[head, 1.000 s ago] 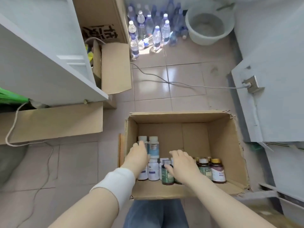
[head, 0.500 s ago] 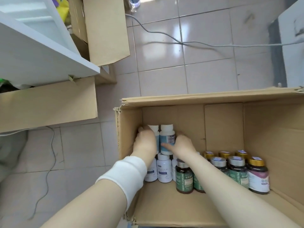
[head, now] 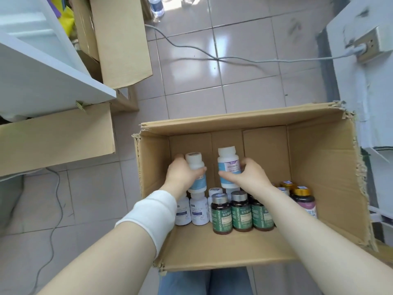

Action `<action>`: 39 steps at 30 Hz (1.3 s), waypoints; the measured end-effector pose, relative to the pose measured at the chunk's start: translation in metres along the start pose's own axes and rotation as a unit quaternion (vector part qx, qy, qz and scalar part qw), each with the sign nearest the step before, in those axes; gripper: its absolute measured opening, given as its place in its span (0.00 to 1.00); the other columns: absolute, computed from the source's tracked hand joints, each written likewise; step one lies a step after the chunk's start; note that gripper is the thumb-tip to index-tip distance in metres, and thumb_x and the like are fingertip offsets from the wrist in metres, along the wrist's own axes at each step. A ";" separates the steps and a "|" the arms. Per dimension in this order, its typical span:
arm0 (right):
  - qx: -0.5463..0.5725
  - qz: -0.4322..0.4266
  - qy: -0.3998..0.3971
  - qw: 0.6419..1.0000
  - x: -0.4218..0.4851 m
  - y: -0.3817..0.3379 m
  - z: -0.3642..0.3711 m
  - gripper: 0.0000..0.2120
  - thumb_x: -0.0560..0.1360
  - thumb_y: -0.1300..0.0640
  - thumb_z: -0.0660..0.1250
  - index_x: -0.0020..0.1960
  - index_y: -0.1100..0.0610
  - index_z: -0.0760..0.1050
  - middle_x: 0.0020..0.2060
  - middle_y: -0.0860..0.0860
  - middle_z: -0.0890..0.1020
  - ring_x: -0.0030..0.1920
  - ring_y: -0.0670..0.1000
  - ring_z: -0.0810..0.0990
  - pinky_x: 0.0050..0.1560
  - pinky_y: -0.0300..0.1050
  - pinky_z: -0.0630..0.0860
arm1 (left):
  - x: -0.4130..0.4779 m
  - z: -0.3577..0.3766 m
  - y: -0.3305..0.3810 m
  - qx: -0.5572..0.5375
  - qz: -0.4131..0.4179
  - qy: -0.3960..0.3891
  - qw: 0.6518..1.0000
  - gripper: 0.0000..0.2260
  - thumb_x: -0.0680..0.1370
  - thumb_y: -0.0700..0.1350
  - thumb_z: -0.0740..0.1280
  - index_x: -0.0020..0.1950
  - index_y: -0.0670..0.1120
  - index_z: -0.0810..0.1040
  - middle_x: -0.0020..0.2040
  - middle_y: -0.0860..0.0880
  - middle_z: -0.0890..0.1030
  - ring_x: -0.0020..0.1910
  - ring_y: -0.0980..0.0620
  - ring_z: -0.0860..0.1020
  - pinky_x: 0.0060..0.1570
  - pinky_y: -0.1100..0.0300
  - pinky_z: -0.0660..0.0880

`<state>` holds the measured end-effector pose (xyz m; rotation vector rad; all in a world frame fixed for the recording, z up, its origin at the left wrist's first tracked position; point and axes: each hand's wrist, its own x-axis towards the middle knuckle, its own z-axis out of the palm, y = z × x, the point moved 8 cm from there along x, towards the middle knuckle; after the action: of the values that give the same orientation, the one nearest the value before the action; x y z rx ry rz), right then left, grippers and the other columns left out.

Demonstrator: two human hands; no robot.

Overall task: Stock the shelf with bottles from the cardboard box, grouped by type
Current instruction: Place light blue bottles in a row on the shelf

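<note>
The open cardboard box (head: pixel 319 177) stands on the floor in front of me. My left hand (head: pixel 180 174) grips a white bottle with a light blue label (head: pixel 194 161), lifted above the others. My right hand (head: pixel 248 176) grips a second bottle of the same kind (head: pixel 228 165), also raised inside the box. Below them stand white bottles with dark blue labels (head: pixel 198 210), dark bottles with green labels (head: pixel 240 211) and gold-capped dark bottles (head: pixel 303 199). The white shelf (head: pixel 53 81) is at the upper left.
A cardboard flap (head: pixel 55 137) lies below the shelf, and another carton (head: pixel 119 39) stands behind it. A grey cable (head: pixel 212 56) runs over the tiled floor to a wall socket (head: pixel 374 44) on the right. A water bottle (head: pixel 156 6) stands at the top.
Both hands have closed on a light blue labelled bottle each and lifted them apart and up off the box bottom. The camera has tilted up slightly.
</note>
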<state>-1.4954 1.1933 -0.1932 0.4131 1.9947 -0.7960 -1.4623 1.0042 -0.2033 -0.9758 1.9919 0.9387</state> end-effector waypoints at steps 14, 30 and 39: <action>0.302 -0.052 0.095 0.947 -0.288 0.021 -0.071 0.21 0.73 0.52 0.69 0.62 0.54 0.65 0.56 0.52 0.77 0.53 0.49 0.77 0.58 0.46 0.73 | -0.272 -0.055 0.085 -0.198 0.254 -0.168 0.932 0.12 0.74 0.51 0.70 0.54 0.53 0.71 0.55 0.48 0.80 0.56 0.49 0.79 0.58 0.52 0.76; 0.562 -0.171 0.368 0.721 -0.645 0.188 -0.051 0.41 0.56 0.32 0.73 0.59 0.56 0.71 0.53 0.53 0.80 0.50 0.51 0.79 0.50 0.44 0.78 | -0.659 0.043 0.100 -0.097 0.511 -0.394 0.757 0.03 0.78 0.50 0.62 0.49 0.53 0.70 0.48 0.46 0.79 0.42 0.53 0.80 0.45 0.61 0.78; 0.559 -0.161 0.529 0.618 -0.865 0.382 0.027 0.43 0.50 0.27 0.73 0.58 0.50 0.73 0.57 0.50 0.81 0.62 0.51 0.77 0.66 0.55 0.70 | -0.934 0.167 -0.023 -0.060 0.617 -0.503 0.602 0.03 0.79 0.46 0.62 0.46 0.48 0.72 0.38 0.47 0.80 0.31 0.57 0.80 0.32 0.65 0.77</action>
<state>-0.8097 1.4773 0.3933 1.5643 2.2989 -2.4886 -0.9700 1.4351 0.4837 1.0602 1.2806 1.7472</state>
